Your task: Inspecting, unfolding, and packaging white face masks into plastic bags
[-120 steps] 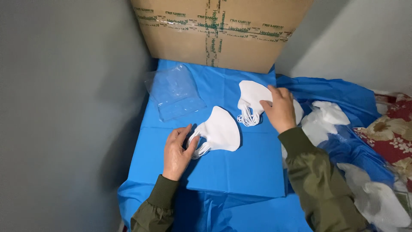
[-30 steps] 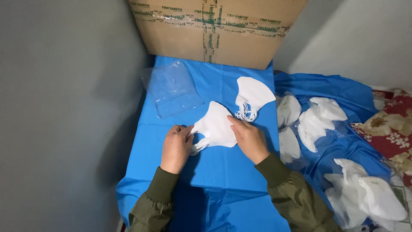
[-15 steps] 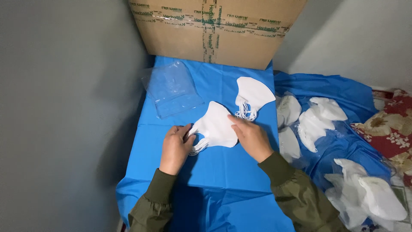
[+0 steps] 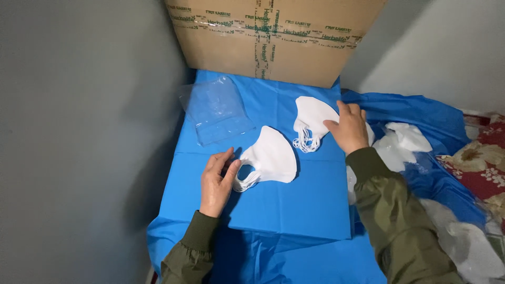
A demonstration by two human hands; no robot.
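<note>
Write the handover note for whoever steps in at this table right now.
Left hand: open, fingertips at the ear-loop end of the near stack of white masks on the blue cloth.
Right hand: flat, no grip, resting on the far stack of white masks.
Clear plastic bag lies empty, left of both stacks.
Done: two stacks built.
Left: loose masks are still heaped on the right; nothing is bagged.

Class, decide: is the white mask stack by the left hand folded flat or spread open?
Folded flat: the white mask stack lies as half-shapes, ear loops bunched beside the left hand.
</note>
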